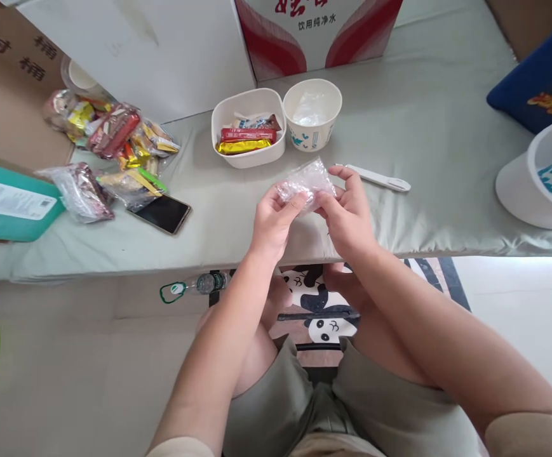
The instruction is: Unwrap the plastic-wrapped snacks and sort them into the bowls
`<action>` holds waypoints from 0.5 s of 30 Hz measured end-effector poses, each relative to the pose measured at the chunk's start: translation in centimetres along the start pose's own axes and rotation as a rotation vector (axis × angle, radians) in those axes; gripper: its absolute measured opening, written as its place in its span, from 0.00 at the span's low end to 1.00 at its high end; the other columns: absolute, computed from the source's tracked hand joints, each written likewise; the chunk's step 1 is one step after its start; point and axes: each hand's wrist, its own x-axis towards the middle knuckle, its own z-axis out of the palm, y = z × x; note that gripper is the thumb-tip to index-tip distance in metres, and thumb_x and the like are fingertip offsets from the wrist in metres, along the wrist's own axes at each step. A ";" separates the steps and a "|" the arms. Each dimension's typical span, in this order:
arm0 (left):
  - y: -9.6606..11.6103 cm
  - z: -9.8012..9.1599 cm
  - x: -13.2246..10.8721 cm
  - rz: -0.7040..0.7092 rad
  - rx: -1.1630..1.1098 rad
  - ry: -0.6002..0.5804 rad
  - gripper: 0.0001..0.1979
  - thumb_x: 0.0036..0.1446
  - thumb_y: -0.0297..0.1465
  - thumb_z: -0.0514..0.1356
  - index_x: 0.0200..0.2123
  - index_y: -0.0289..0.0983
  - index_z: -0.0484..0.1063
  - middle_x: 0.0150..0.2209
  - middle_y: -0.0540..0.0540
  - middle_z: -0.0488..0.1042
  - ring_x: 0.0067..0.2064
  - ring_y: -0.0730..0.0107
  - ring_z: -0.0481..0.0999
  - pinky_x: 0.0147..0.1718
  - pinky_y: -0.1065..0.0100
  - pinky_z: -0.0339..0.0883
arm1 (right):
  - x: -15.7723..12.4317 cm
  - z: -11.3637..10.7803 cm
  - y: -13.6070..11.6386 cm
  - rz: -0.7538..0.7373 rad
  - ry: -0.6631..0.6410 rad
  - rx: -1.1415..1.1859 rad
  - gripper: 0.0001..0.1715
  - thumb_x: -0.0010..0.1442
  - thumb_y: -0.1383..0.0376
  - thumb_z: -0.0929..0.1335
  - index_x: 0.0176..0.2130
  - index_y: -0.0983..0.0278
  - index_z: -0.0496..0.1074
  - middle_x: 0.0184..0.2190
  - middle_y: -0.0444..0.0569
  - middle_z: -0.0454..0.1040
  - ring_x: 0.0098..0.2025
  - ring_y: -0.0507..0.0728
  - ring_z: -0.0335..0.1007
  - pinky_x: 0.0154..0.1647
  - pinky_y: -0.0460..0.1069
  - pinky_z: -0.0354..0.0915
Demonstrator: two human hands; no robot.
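Note:
A crinkled clear plastic bag [311, 179] is held up between both hands, over the front part of the cloth-covered surface. My left hand [276, 219] pinches its left side with the thumb on top. On its right side, my right hand [349, 212] grips the lower edge between thumb and fingers. Whether anything lies inside the bag I cannot make out. Just beyond stands a paper cup [312, 130] with clear plastic in it. To that cup's left is a white bin [251, 157] holding red and yellow wrapped snacks. A white folding knife-like tool [380, 178] lies right of my right hand.
Several snack packets [114, 130] are heaped at the left, near a phone [164, 213] and a teal container [13, 200]. Large boxes [323, 38] stand behind. A white bucket [518, 184] is at the right. A plastic bottle [204, 283] lies on the floor.

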 end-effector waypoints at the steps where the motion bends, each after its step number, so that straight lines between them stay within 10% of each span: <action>1: 0.0 0.0 -0.1 -0.007 0.004 -0.008 0.28 0.41 0.46 0.79 0.39 0.39 0.75 0.37 0.50 0.80 0.39 0.71 0.80 0.42 0.69 0.74 | -0.2 0.0 -0.1 -0.001 -0.018 -0.031 0.25 0.60 0.55 0.74 0.51 0.55 0.62 0.31 0.37 0.72 0.32 0.51 0.71 0.38 0.50 0.71; 9: 0.9 -0.4 0.5 -0.004 0.073 -0.014 0.15 0.52 0.35 0.74 0.38 0.40 0.72 0.34 0.53 0.74 0.33 0.77 0.71 0.36 0.73 0.68 | -0.4 -0.5 -2.0 -0.077 0.108 -0.444 0.11 0.59 0.59 0.72 0.32 0.60 0.68 0.25 0.39 0.69 0.25 0.49 0.63 0.28 0.47 0.61; 15: 2.2 -1.0 1.8 -0.025 0.037 0.015 0.07 0.58 0.30 0.66 0.33 0.40 0.68 0.31 0.53 0.69 0.32 0.77 0.68 0.36 0.72 0.66 | 9.9 0.0 -7.4 -0.534 0.129 -1.187 0.08 0.54 0.73 0.73 0.30 0.61 0.72 0.27 0.41 0.75 0.36 0.52 0.72 0.34 0.48 0.64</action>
